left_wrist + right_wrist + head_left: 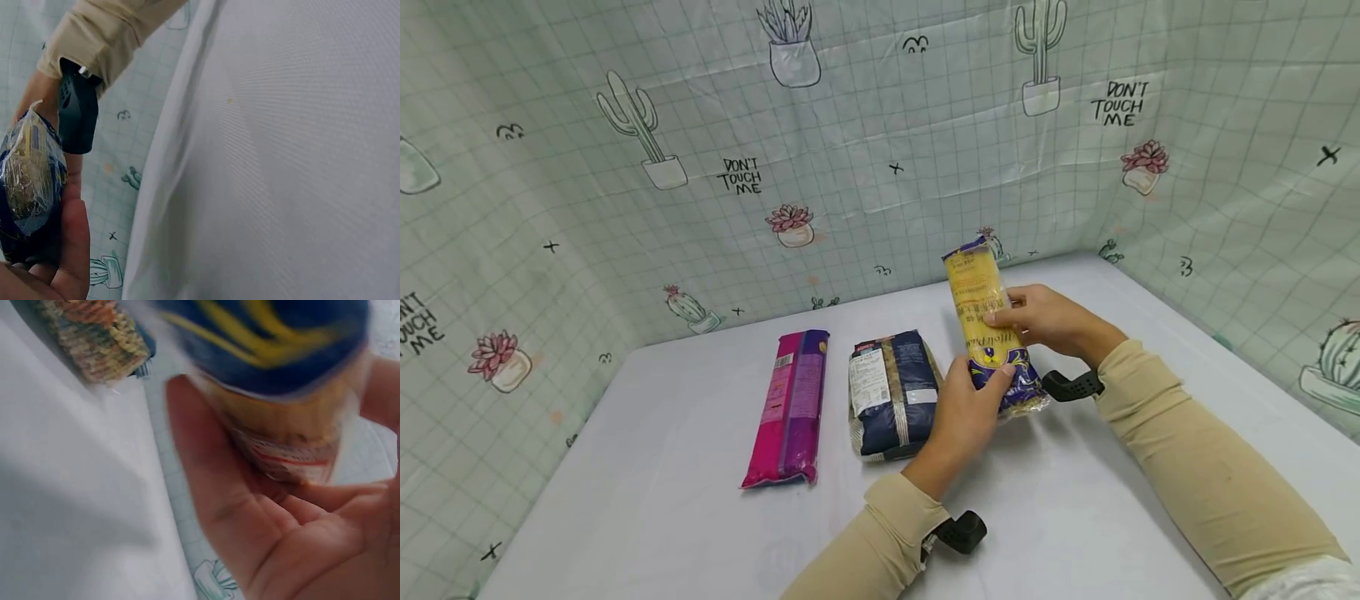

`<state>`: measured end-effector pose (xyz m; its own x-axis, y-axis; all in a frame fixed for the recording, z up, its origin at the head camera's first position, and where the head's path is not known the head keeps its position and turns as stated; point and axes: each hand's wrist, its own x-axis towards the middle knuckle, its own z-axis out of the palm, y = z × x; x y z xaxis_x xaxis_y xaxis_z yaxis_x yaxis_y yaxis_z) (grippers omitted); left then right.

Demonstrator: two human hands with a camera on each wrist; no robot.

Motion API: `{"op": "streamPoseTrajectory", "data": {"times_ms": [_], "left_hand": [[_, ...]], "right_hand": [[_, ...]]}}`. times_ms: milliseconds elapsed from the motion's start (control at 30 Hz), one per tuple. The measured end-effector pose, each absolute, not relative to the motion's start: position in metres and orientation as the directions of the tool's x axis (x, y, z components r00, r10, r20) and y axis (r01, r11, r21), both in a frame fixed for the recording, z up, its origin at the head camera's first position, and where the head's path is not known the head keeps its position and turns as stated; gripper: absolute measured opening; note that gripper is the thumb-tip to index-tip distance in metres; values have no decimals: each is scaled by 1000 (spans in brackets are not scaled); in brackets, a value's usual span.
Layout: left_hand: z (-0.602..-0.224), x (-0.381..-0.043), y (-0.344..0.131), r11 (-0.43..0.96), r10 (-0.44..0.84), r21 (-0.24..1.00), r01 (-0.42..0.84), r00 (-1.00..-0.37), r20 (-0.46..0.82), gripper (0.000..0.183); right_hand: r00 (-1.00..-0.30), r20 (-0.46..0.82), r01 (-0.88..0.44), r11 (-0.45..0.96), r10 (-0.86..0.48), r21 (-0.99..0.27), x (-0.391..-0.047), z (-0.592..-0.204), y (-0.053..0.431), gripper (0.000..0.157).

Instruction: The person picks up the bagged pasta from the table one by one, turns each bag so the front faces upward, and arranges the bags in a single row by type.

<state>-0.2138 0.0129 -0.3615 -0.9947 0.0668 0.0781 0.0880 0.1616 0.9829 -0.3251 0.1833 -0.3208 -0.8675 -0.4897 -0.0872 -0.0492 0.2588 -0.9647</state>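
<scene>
Both hands hold a long yellow and blue pasta packet [973,287] tilted up above the right part of the white table. My left hand [958,412] grips its lower blue end, thumb across the front. Higher up, my right hand [1054,321] pinches the right side of the yellow part, its thumb on the front. In the left wrist view the clear crinkled end of the packet [28,178] shows thin strands inside. The right wrist view has the blue and yellow printed wrapper [275,337] close up, beside the right hand's fingers [206,462].
Left of the hands lies a dark blue bag of pasta [917,371] with a white label. Further left is a flat pink and purple packet [793,408] on the white table [662,467]. A cactus-print cloth [850,150] hangs behind and at both sides.
</scene>
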Motion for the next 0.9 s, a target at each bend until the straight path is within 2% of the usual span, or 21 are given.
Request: {"op": "streamPoseTrajectory", "data": {"times_ms": [100, 200, 367, 500, 600, 900], "left_hand": [[-360, -216, 11, 56, 112, 998, 25, -994, 18, 36], [-358, -216, 10, 36, 144, 999, 13, -990, 8, 39], [-359, -214, 10, 178, 185, 979, 99, -981, 66, 47], [-362, -215, 9, 302, 214, 924, 236, -961, 176, 63], [-363, -215, 7, 353, 216, 889, 292, -950, 226, 72], [-365, -216, 6, 315, 152, 916, 249, -966, 210, 53]], "right_hand": [[-893, -51, -59, 230, -447, -971, -327, -324, 180, 50], [-909, -20, -58, 175, -416, -983, -328, -327, 178, 50], [-935, -16, -29, 119, -356, -992, -331, -334, 182, 50], [-947, -45, 11, 107, -318, -994, -335, -341, 186, 49], [-948, -68, 40, 96, -311, -995, -336, -343, 186, 47], [-908, -121, 74, 130, -400, -989, -338, -349, 188, 49]]}}
